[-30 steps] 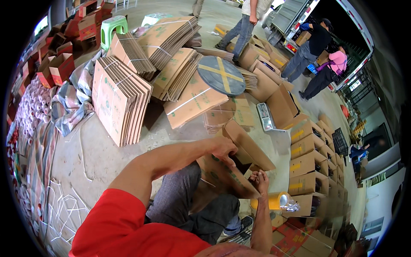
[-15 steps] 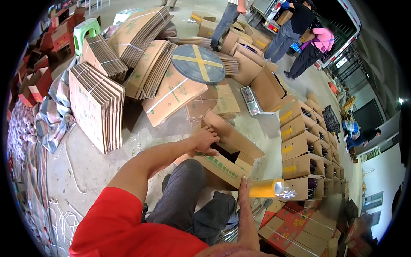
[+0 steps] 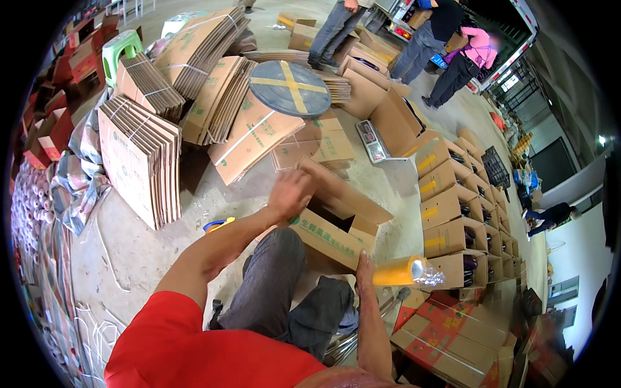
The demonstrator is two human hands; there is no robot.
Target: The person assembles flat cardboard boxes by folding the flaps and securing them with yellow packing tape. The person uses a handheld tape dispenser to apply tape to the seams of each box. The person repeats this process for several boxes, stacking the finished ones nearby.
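An open cardboard box (image 3: 330,240) with green print stands in front of my knees, its far flap (image 3: 349,191) raised. My left hand (image 3: 292,194) is at the box's left end, beside the raised flap; motion smears its fingers. At the near right corner, my right hand (image 3: 365,271) touches the box with its thumb up. A thick roll of yellow tape (image 3: 393,271) with crinkled clear film at its end sticks out to the right from that hand, whose other fingers are hidden. A blue and yellow tool (image 3: 218,224) lies on the floor beyond my left forearm.
Bundles of flattened cartons (image 3: 141,161) lean at the left and ahead, one under a round grey lid (image 3: 290,88). A scale (image 3: 372,141) lies ahead. Rows of boxes holding dark purple produce (image 3: 446,238) stand right, near strapped red-and-brown cartons (image 3: 446,336). People (image 3: 424,42) stand by a truck.
My left hand has drawn back to the left from the box opening and is now blurred. The blue and yellow tool shows beyond my forearm. My right hand stays at the box corner.
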